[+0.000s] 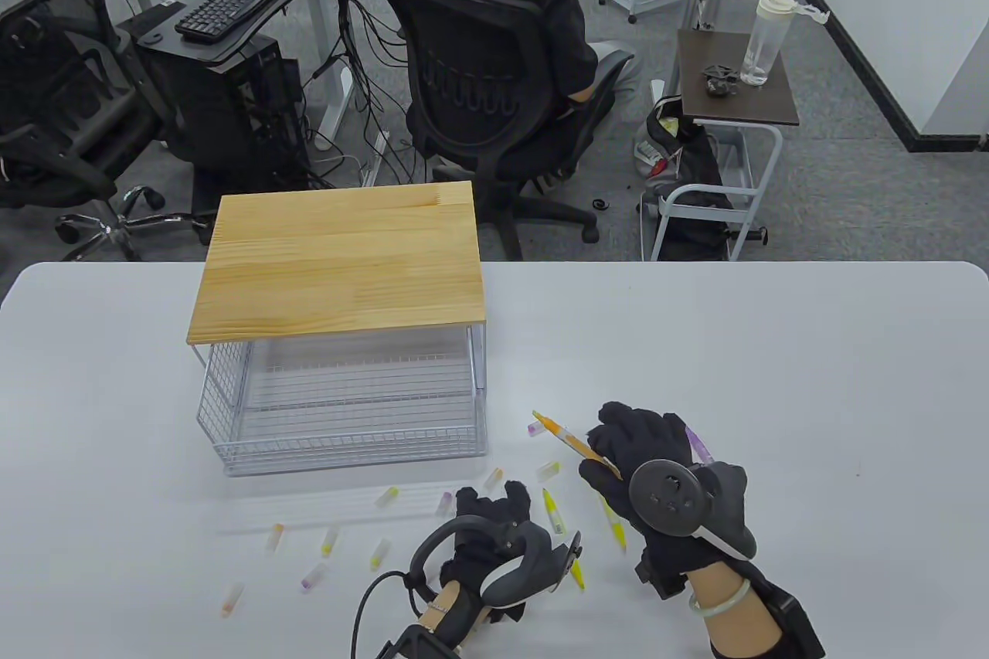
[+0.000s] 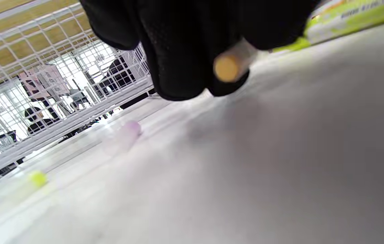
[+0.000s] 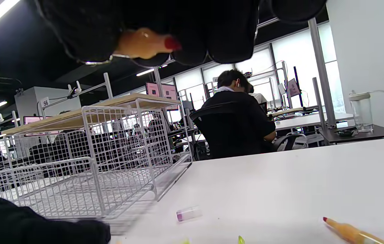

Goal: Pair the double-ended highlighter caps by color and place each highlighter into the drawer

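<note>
My right hand grips an uncapped orange highlighter, its tip pointing up-left toward the wire drawer. In the right wrist view an orange, red-tipped piece shows among the fingers. A second orange highlighter lies low at the right. My left hand is just left of the right hand and pinches an orange cap at its fingertips. A purple highlighter pokes out behind the right hand. Three yellow highlighters lie between the hands.
The drawer stands pulled out, nothing in it, under a wooden top. Several loose caps lie in front of it: yellow, purple, orange. A purple cap lies by the highlighter tip. A person sits in a chair beyond the table.
</note>
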`<control>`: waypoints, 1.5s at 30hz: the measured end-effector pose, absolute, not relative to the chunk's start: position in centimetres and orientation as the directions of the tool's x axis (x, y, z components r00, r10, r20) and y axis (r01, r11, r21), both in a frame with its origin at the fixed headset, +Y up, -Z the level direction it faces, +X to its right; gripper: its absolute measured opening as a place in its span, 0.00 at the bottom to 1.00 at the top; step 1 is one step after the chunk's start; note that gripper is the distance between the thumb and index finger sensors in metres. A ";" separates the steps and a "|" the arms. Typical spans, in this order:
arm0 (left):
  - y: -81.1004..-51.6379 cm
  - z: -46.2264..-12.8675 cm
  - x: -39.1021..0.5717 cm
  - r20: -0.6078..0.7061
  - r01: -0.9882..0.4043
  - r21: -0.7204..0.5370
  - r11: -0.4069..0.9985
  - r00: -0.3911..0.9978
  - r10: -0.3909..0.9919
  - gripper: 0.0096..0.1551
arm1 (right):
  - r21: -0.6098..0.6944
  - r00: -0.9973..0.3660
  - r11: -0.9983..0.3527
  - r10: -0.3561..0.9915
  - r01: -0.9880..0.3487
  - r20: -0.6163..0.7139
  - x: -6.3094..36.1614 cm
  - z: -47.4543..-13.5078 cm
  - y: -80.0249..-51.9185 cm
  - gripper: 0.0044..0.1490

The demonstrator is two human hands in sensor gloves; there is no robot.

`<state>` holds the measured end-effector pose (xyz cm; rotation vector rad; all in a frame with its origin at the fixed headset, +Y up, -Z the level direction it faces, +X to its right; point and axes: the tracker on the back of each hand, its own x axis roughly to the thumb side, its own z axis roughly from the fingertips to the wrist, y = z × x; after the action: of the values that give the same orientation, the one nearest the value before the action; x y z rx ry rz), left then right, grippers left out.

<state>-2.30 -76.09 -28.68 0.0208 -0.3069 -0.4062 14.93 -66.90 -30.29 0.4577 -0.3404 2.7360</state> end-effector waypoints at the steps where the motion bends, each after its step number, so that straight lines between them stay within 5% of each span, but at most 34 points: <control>1: -75.5 -28.5 -2.8 0.288 0.362 0.096 0.927 0.882 -0.374 0.34 | -0.177 -0.891 -0.913 0.291 -0.367 0.348 15.0 -30.4 -67.1 0.28; 11: -69.8 -28.3 -12.0 0.249 -0.200 0.232 0.952 0.958 0.141 0.36 | -0.077 -0.790 -0.858 0.428 -0.508 0.438 14.5 -30.8 -68.2 0.28; 24: -69.7 -29.1 -16.4 0.443 -0.683 0.007 0.731 0.657 0.610 0.33 | 0.029 -0.617 -0.770 0.532 -0.637 0.580 12.3 -30.5 -69.6 0.28; 40: -69.8 -29.1 -16.6 0.486 -0.698 -0.095 0.710 0.590 0.645 0.30 | 0.047 -0.577 -0.759 0.533 -0.650 0.619 12.0 -30.2 -69.6 0.27; 45: -69.8 -28.4 -16.2 0.411 -0.756 0.131 0.641 0.630 0.659 0.30 | 0.029 -0.521 -0.694 0.567 -0.719 0.638 11.7 -29.7 -69.7 0.27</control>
<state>-16.24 -69.84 -28.43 0.3061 -0.3430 0.8245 11.72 -69.70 -29.73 0.8139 -0.3079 2.2142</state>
